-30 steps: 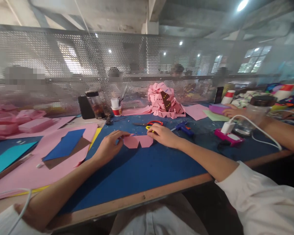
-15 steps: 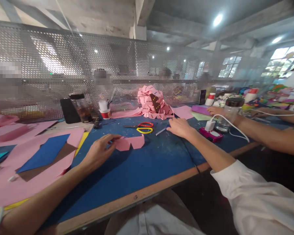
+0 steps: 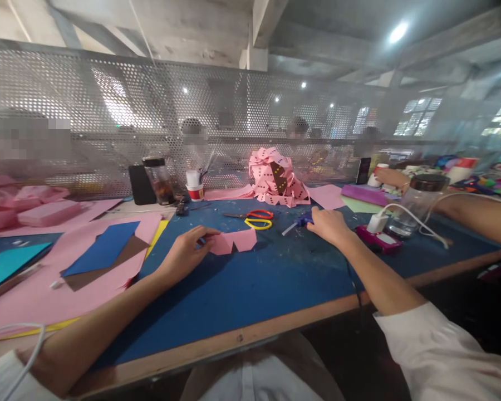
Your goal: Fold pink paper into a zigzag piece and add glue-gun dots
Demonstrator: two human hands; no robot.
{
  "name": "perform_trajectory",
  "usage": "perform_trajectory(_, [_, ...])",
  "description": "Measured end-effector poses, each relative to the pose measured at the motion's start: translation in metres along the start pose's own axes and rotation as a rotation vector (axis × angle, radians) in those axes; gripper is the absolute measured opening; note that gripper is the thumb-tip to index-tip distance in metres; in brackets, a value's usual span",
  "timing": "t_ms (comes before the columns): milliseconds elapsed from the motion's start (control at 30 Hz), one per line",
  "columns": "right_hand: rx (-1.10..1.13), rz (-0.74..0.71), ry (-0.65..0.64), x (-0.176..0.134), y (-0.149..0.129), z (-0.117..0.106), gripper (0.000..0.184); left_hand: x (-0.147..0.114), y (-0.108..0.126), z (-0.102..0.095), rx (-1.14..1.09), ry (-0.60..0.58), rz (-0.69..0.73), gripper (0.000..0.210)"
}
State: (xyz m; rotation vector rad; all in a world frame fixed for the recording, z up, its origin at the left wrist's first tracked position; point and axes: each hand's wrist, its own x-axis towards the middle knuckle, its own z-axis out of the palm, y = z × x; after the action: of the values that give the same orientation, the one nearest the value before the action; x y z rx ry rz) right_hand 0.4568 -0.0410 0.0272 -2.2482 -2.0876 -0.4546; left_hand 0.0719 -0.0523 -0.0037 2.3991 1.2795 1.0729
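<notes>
My left hand (image 3: 187,250) pinches the left end of a pink paper piece (image 3: 236,241) with a V-shaped notch in its lower edge. My right hand (image 3: 329,225) is closed on a blue glue gun (image 3: 305,218); a translucent glue stick (image 3: 290,229) sticks out of it toward the left. From that hand a black cord (image 3: 350,271) runs down over the table edge. Between and behind my hands lie scissors (image 3: 259,219) with red and yellow handles. Farther back stands a pink paper construction (image 3: 275,177) with dark dots and a brown patch.
Pink sheets (image 3: 33,289), a blue sheet (image 3: 102,248) and folded pink paper boxes (image 3: 48,213) lie left. A dark-lidded bottle (image 3: 158,181) and a paper cup (image 3: 195,188) stand behind. Right are a magenta box with a white plug (image 3: 378,238), a clear jar (image 3: 421,206) and another person's arm (image 3: 476,214).
The view has turned left, so everything sits farther right. My right hand has shifted slightly, showing more of the blue glue gun. My left hand keeps its hold on the pink paper piece.
</notes>
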Motion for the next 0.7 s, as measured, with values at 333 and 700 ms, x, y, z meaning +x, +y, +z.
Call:
perform_trajectory(333, [1.012,-0.111,0.182,0.011,-0.010,-0.015,0.043,0.010,-0.012,-0.021,-0.179,0.122,-0.170,0.034])
perform_trajectory(700, [1.644,-0.432,0.023,-0.002,-0.090,-0.058,0.027,0.015,-0.022,-0.047,-0.223,0.234,-0.254,0.037])
